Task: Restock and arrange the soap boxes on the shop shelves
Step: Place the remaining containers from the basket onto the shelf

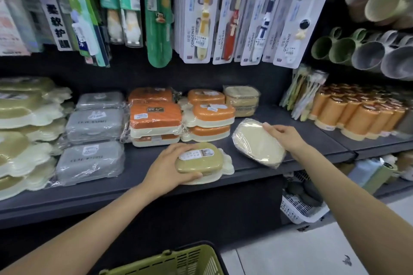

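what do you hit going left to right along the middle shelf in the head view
green flower-shaped trays → grey soap boxes → orange soap boxes → green soap box under the left hand → wrapped cream soap box in the right hand → orange cups

"kids" and "condense" on hanging toothbrush packs [225,13], "柔软护" on left pack [55,22]

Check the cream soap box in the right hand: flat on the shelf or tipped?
Tipped. The right hand holds the wrapped cream soap box tilted, its broad face towards the camera, not flat on the shelf.
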